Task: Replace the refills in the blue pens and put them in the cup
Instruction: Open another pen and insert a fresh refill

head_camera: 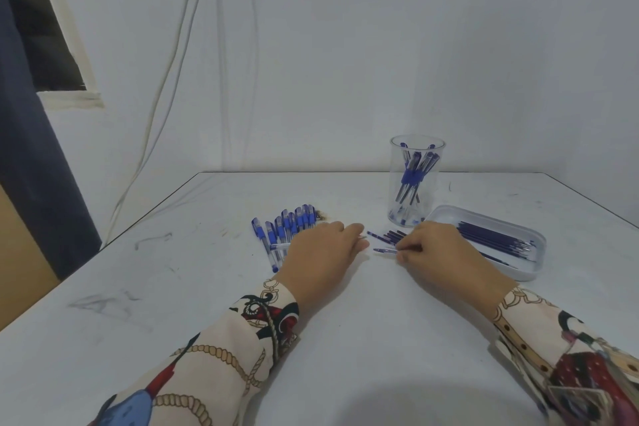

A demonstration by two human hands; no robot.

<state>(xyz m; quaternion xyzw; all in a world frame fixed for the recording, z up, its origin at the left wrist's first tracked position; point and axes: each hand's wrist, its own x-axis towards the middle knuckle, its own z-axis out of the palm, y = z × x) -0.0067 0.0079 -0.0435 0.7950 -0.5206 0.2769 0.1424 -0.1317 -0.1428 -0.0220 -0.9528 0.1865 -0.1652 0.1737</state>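
Several blue-capped pens lie in a row on the white table, left of my hands. My left hand rests over the near end of that row, fingers curled around a clear pen barrel that pokes out on its left. My right hand pinches a thin blue refill whose tip points left, toward the left hand. A few loose refills lie just behind it. A clear plastic cup with several blue pens stands behind my right hand.
A shallow white tray holding several dark blue refills sits to the right of my right hand. The table's left edge runs diagonally. White cables hang down the wall at the back left.
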